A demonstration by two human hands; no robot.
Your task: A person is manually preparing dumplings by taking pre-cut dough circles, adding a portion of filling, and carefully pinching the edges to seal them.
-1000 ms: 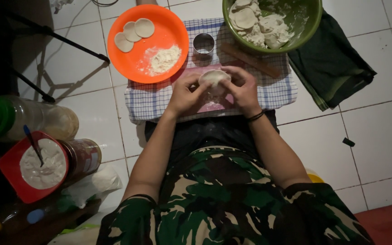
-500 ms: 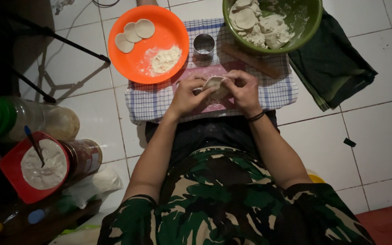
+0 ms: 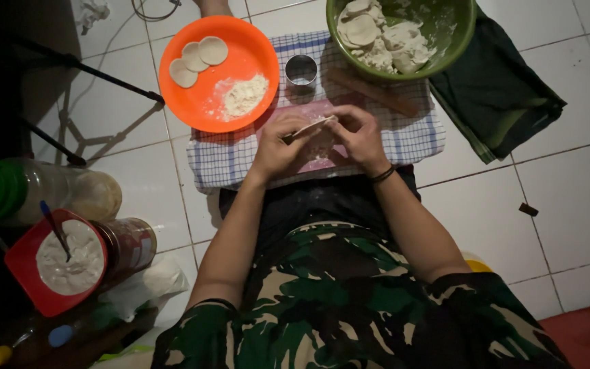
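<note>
Left hand [image 3: 278, 147] and right hand [image 3: 356, 133] pinch a folded dough round [image 3: 312, 126] held between them

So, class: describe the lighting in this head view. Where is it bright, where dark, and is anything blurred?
Head view: the orange plate and white floor tiles are lit brightest; the left edge falls into deep shadow; a stand casts thin shadows on the tiles; both hands, left hand and right hand, look slightly soft.
</note>
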